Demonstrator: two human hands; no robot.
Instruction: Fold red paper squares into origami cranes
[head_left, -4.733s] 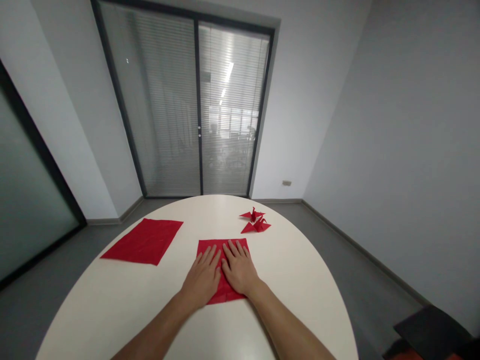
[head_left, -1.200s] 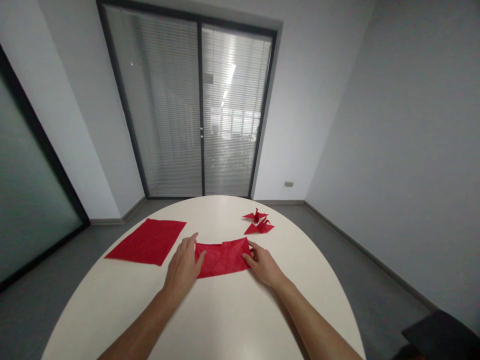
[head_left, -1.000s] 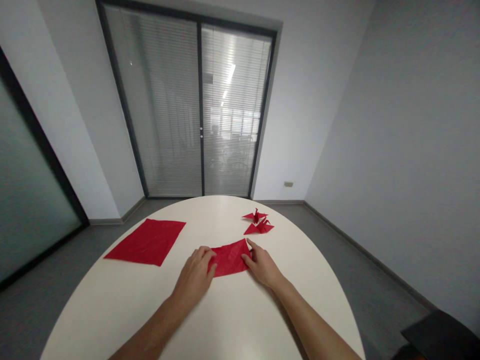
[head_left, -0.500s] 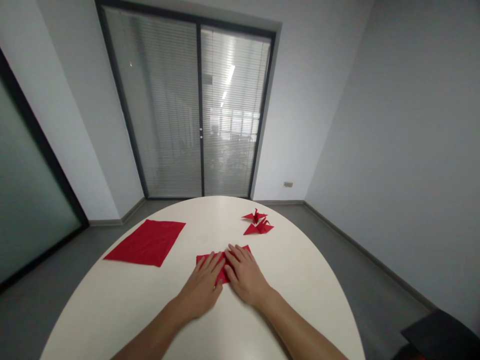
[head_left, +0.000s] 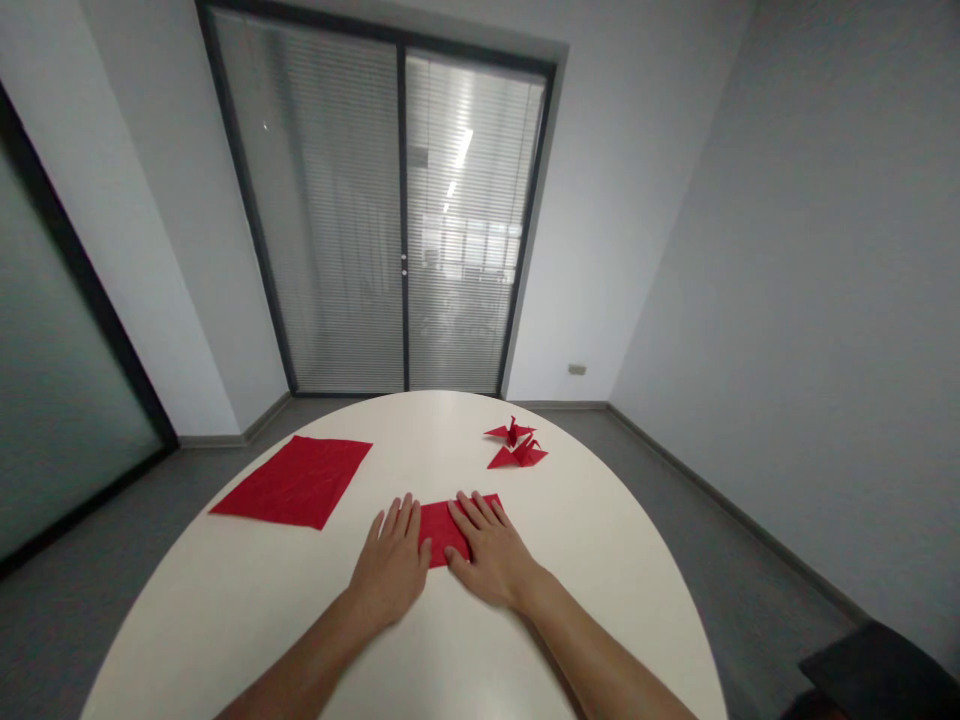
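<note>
A folded piece of red paper lies flat on the table in front of me, partly hidden under both hands. My left hand rests over its left end with the fingers stretched out. Palm down on the right part lies my right hand, its fingers spread and its thumb pointing toward the left hand. Between the two hands the middle of the paper shows. Neither hand grips anything.
Two red folded paper cranes stand at the far right of the round white table. To the left lies a larger sheet of red paper. A dark object shows at the lower right, beyond the table.
My left hand has slid left across the paper, away from the right hand, uncovering its middle. The right hand has stayed almost in place on the paper.
</note>
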